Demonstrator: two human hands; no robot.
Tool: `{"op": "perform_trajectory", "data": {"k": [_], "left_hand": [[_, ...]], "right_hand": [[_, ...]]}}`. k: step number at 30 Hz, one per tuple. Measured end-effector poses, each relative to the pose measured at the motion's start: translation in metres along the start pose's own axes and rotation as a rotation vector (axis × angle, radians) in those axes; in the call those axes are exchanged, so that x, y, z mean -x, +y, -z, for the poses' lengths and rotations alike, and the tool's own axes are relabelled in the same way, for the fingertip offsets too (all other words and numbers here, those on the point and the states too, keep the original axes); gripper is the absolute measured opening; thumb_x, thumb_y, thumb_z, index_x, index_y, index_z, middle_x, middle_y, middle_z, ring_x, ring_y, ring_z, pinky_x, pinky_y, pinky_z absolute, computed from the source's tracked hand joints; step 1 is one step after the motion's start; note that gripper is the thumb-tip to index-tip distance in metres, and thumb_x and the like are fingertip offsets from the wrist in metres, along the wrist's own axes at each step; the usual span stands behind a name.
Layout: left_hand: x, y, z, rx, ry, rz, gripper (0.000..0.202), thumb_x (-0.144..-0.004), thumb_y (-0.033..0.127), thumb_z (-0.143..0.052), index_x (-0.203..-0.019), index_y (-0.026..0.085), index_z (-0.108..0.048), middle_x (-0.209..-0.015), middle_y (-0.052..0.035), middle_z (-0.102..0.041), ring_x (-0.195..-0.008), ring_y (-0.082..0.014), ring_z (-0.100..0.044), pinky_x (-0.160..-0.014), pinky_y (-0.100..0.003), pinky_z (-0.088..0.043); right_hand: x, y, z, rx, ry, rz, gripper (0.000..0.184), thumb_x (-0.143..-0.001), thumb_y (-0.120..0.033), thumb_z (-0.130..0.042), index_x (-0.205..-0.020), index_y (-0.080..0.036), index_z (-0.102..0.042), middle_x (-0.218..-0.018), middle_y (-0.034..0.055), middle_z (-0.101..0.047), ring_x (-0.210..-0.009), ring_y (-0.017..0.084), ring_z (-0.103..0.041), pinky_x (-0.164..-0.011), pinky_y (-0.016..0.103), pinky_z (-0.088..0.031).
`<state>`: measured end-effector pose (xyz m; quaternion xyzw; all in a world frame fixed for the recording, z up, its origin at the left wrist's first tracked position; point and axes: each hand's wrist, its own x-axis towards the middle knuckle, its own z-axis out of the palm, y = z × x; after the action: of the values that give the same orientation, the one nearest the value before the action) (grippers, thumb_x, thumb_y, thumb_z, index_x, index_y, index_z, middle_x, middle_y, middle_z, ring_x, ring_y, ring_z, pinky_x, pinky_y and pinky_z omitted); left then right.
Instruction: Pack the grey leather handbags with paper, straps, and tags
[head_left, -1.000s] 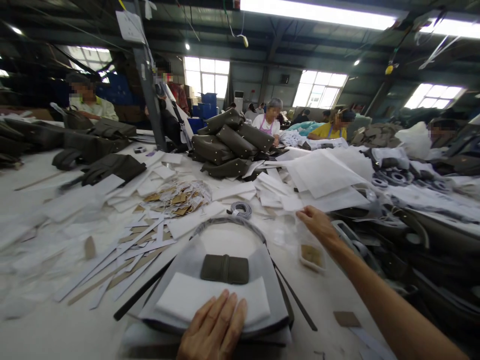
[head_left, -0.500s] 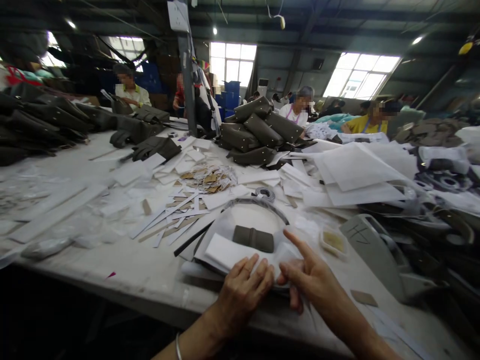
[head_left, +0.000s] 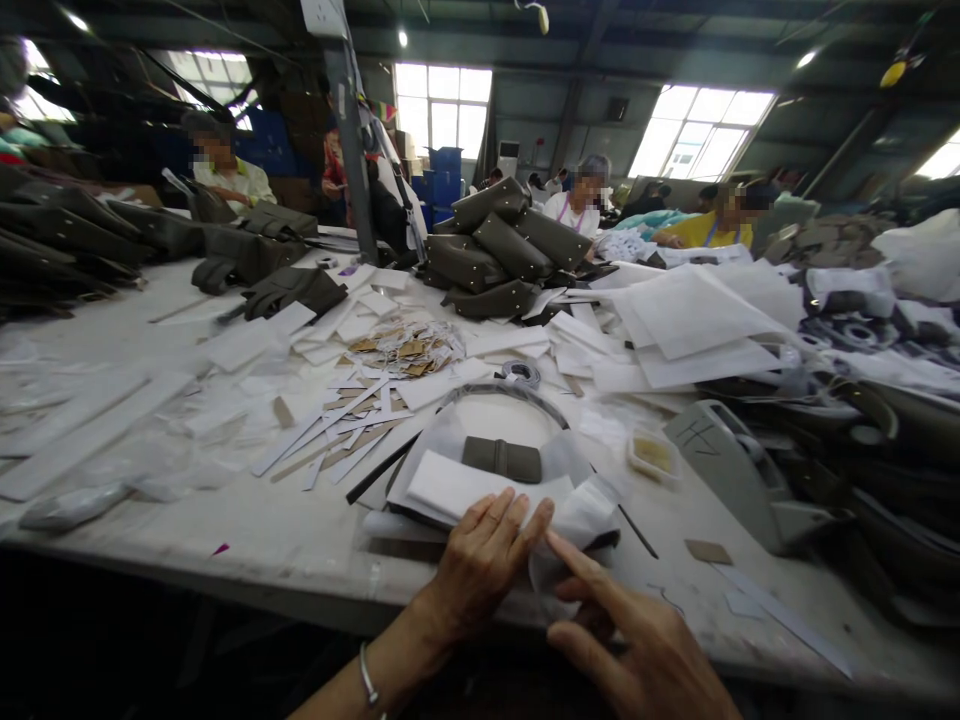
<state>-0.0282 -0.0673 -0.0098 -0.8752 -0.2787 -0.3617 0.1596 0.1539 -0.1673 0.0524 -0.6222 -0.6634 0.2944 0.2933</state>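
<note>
A dark olive bag (head_left: 501, 458) lies in front of me at the table edge, partly covered by white wrapping sheet (head_left: 459, 487) and translucent film. Its curved handle (head_left: 517, 388) arches at the far side. My left hand (head_left: 484, 550) rests with fingers stretched flat on the near edge of the white sheet. Beside it, lower and to the right, my right hand (head_left: 626, 625) has its index finger extended toward the left fingertips and the thumb apart. Its other fingers are curled and partly hidden. A loose flap of film (head_left: 546, 578) hangs between the two hands.
Cut strips (head_left: 352, 425), a heap of tags (head_left: 409, 348) and a small coil (head_left: 521, 373) lie beyond the bag. A clear tub (head_left: 651, 455) and a grey plastic holder (head_left: 739, 470) stand right. Dark bags (head_left: 502, 250) are stacked behind. Co-workers sit across the table.
My right hand has moved down and toward me from the bag's right side, its index finger now beside the left hand. My left hand still presses the sheet. The view has shifted slightly.
</note>
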Motion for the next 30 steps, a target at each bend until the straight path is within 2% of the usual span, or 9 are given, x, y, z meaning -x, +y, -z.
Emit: {"op": "perform_trajectory", "data": {"k": [4,7,11,13,15,17,23,27,30], "left_hand": [[-0.002,-0.002,0.004,-0.045,-0.047,-0.06,0.043,-0.103,0.018,-0.03,-0.141,0.015,-0.049,-0.127,-0.0067,-0.066,-0.122,-0.0197,-0.058,-0.105,-0.033,-0.042],[-0.004,-0.002,0.005,-0.036,-0.033,-0.064,0.042,-0.103,0.017,-0.029,-0.139,0.014,-0.051,-0.126,-0.0067,-0.066,-0.121,-0.0199,-0.058,-0.105,-0.033,-0.042],[-0.004,-0.002,0.005,-0.034,-0.016,-0.059,0.043,-0.103,0.016,-0.03,-0.14,0.014,-0.05,-0.126,-0.0071,-0.066,-0.121,-0.0202,-0.058,-0.106,-0.033,-0.041],[-0.003,-0.001,0.005,-0.026,-0.013,-0.061,0.043,-0.102,0.015,-0.029,-0.14,0.014,-0.05,-0.126,-0.007,-0.066,-0.121,-0.0206,-0.059,-0.106,-0.033,-0.041],[-0.003,-0.001,0.005,-0.019,-0.016,-0.063,0.043,-0.102,0.015,-0.029,-0.14,0.014,-0.05,-0.125,-0.0066,-0.067,-0.121,-0.0208,-0.059,-0.106,-0.034,-0.041],[-0.004,-0.002,0.005,-0.019,-0.022,-0.066,0.043,-0.102,0.015,-0.029,-0.141,0.014,-0.049,-0.124,-0.0063,-0.067,-0.12,-0.0206,-0.059,-0.106,-0.034,-0.041],[-0.004,-0.001,0.005,-0.032,-0.031,-0.076,0.044,-0.102,0.014,-0.03,-0.142,0.017,-0.047,-0.122,-0.0054,-0.068,-0.12,-0.0195,-0.06,-0.107,-0.034,-0.041],[-0.004,0.001,0.004,-0.041,-0.037,-0.064,0.042,-0.102,0.015,-0.03,-0.14,0.016,-0.05,-0.122,-0.0062,-0.068,-0.12,-0.0182,-0.059,-0.108,-0.033,-0.04],[-0.004,0.003,0.002,-0.037,-0.033,-0.05,0.038,-0.102,0.015,-0.032,-0.131,0.014,-0.058,-0.12,-0.0063,-0.068,-0.12,-0.0178,-0.059,-0.108,-0.034,-0.04]], "right_hand": [[-0.008,0.008,0.035,0.106,0.368,0.026,0.029,-0.081,-0.05,-0.066,-0.099,-0.03,-0.077,-0.076,0.0044,-0.075,-0.06,0.021,-0.068,-0.061,0.03,-0.056],[-0.029,0.023,0.055,0.167,0.535,-0.04,0.039,-0.077,-0.05,-0.068,-0.105,-0.024,-0.074,-0.091,0.0064,-0.076,-0.06,0.019,-0.066,-0.061,0.031,-0.055],[-0.058,0.047,0.061,-0.075,0.32,-0.292,0.069,-0.069,-0.052,-0.072,-0.128,-0.018,-0.061,-0.115,0.0126,-0.071,-0.065,0.02,-0.069,-0.057,0.032,-0.056],[-0.065,0.054,0.057,-0.264,0.222,-0.351,0.063,-0.069,-0.053,-0.072,-0.118,-0.015,-0.066,-0.109,0.0128,-0.073,-0.076,0.024,-0.071,-0.065,0.035,-0.058],[-0.066,0.059,0.053,-0.379,0.24,-0.341,0.054,-0.068,-0.053,-0.075,-0.106,-0.015,-0.07,-0.104,0.0121,-0.075,-0.091,0.028,-0.071,-0.079,0.039,-0.058],[-0.066,0.062,0.05,-0.399,0.277,-0.328,0.053,-0.066,-0.053,-0.076,-0.104,-0.017,-0.07,-0.104,0.0116,-0.074,-0.096,0.029,-0.07,-0.084,0.04,-0.056],[-0.079,0.069,0.05,-0.261,0.217,-0.446,0.076,-0.067,-0.056,-0.072,-0.13,-0.017,-0.057,-0.132,0.0163,-0.061,-0.083,0.023,-0.069,-0.071,0.035,-0.055],[-0.085,0.071,0.047,-0.407,0.09,-0.435,0.051,-0.07,-0.057,-0.069,-0.098,-0.015,-0.068,-0.095,0.0084,-0.073,-0.082,0.024,-0.067,-0.07,0.032,-0.052],[-0.08,0.076,0.047,-0.247,0.307,-0.391,0.042,-0.071,-0.058,-0.069,-0.077,-0.017,-0.066,-0.067,0.0019,-0.067,-0.063,0.021,-0.062,-0.058,0.03,-0.046]]}}
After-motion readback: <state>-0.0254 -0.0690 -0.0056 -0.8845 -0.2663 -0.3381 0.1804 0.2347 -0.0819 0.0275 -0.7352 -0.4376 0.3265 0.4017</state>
